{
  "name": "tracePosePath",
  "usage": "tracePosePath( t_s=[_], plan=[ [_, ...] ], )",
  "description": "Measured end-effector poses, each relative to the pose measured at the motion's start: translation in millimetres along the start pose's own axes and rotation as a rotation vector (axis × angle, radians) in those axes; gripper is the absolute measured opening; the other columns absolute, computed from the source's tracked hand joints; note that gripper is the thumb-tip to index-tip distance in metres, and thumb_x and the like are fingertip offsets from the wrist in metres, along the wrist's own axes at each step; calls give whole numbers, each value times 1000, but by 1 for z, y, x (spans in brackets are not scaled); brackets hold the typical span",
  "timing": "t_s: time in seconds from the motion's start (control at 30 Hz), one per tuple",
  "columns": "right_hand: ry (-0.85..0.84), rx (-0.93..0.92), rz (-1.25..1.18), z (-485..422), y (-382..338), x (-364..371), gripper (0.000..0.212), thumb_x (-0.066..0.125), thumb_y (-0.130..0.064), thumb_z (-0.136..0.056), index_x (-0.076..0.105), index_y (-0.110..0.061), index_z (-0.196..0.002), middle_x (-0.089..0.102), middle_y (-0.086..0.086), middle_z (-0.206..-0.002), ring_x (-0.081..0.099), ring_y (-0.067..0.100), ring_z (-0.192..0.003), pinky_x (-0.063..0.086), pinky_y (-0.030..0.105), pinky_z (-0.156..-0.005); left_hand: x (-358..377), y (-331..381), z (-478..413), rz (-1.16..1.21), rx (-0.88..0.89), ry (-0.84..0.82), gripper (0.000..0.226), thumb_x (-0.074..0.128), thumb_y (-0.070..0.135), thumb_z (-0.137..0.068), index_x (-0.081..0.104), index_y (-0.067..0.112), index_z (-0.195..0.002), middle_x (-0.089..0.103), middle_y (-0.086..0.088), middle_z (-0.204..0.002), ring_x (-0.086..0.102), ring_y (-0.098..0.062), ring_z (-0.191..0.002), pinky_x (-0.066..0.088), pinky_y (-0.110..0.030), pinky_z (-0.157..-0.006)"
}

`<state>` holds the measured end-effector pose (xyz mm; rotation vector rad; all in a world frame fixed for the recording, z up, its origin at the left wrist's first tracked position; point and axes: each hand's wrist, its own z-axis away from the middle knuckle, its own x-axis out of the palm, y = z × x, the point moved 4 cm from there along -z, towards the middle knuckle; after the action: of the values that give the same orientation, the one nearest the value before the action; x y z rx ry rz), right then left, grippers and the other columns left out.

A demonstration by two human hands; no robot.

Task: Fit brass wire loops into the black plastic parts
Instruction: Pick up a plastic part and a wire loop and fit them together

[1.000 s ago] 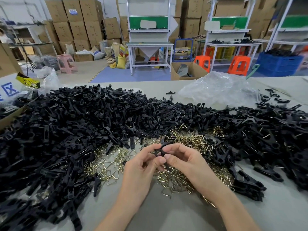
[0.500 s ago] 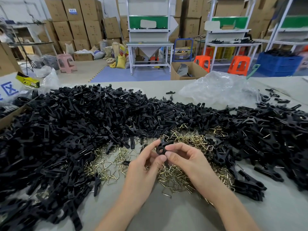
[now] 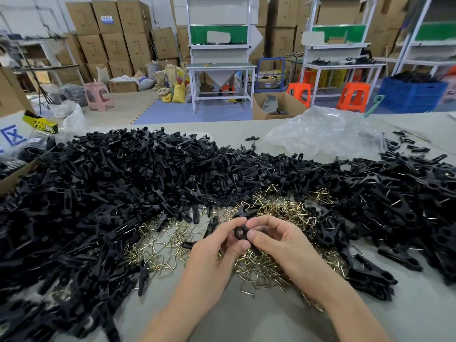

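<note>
Both hands meet over the grey tabletop (image 3: pixel 246 322). Left hand (image 3: pixel 212 257) and right hand (image 3: pixel 278 239) pinch one small black plastic part (image 3: pixel 240 232) between thumbs and fingertips, held above the heap of triangular brass wire loops (image 3: pixel 170 253). Loose black plastic parts (image 3: pixel 111 193) are piled left; more (image 3: pixel 399 206) lie right.

A factory assembly floor with storage. Stacked cardboard boxes (image 3: pixel 111 33) line the back wall behind white workstations (image 3: pixel 219 67) and orange stools (image 3: pixel 352 95). Bulk heaps of black plastic parts (image 3: pixel 123 181) and brass wire loops (image 3: pixel 278 208) cover the counter (image 3: pixel 246 317).
</note>
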<state>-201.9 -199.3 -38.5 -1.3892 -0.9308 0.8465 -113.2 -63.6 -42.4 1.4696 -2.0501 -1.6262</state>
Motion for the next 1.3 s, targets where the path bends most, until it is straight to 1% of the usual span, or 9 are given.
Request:
tracePosePath(
  t_s=[0.13, 0.3, 0.43, 0.53, 0.6, 0.8, 0.97, 1.17, 1.3],
  plan=[
    [-18, 9, 21, -1, 0, 1, 26, 71, -15, -94, 71, -37, -107, 74, -3, -91, 67, 8, -86, 53, 24, -84, -4, 0, -1, -55, 7, -29, 41, 64, 29, -93, 54, 64, -110, 64, 24, -84, 64, 1, -79, 41, -7, -69],
    [167, -192, 99, 4, -8, 0, 23, 58, -39, -96, 65, -39, -118, 76, -9, -108, 72, 8, -99, 55, 21, -89, -3, -3, 0, -84, -37, 14, 18, 50, 50, -89, 55, 50, -106, 65, 20, -88, 61, -6, -72, 42, -14, -62],
    [408, -364, 632, 12, -13, -7, 26, 50, -33, -101, 66, -42, -120, 69, -22, -114, 60, -5, -110, 45, 15, -96, -5, -9, 1, -77, -103, 55, 32, 44, 61, -85, 55, 44, -111, 65, 20, -87, 60, -4, -69, 44, -20, -60],
    [326, -272, 1083, 7, 0, 0, 37, 50, -38, -100, 59, -33, -136, 56, -14, -139, 40, 2, -134, 26, 26, -120, -7, -12, 0, -99, -118, 84, 15, 53, 46, -94, 54, 44, -110, 64, 26, -83, 54, 0, -59, 37, -16, -54],
    [261, -176, 1243, 4, 12, 1, 38, 51, -44, -100, 60, -35, -135, 50, -12, -144, 34, 12, -142, 18, 31, -121, -9, -13, -1, -103, -124, 89, 13, 56, 38, -97, 55, 42, -109, 64, 24, -82, 52, -2, -57, 37, -16, -53],
    [375, -263, 1258, 5, 5, -1, 15, 72, -32, -90, 75, -30, -104, 66, -11, -107, 57, 18, -111, 44, 37, -98, -9, -10, -1, -76, -127, 78, 25, 49, 55, -90, 54, 41, -110, 64, 23, -78, 53, -4, -58, 38, -18, -54],
    [382, -374, 1298, 10, -1, 5, 18, 81, -23, -82, 75, -30, -97, 65, -16, -86, 58, 18, -84, 54, 37, -77, -7, -13, 0, -62, -129, 66, 33, 45, 62, -84, 52, 44, -110, 64, 19, -81, 56, -6, -60, 45, -24, -56],
    [305, -401, 1340, 12, 4, 12, 22, 61, -44, -89, 73, -27, -97, 63, -12, -100, 58, 15, -92, 52, 36, -88, -6, -15, -1, -78, -111, 66, 30, 46, 62, -86, 50, 48, -111, 65, 15, -84, 59, -9, -68, 48, -27, -62],
    [253, -384, 1397, 10, 5, 16, 21, 60, -42, -89, 71, -25, -92, 64, -10, -97, 61, 16, -85, 55, 37, -87, -6, -16, -1, -67, -114, 76, 27, 48, 60, -87, 49, 49, -111, 65, 15, -83, 60, -10, -68, 51, -31, -64]
  ],
)
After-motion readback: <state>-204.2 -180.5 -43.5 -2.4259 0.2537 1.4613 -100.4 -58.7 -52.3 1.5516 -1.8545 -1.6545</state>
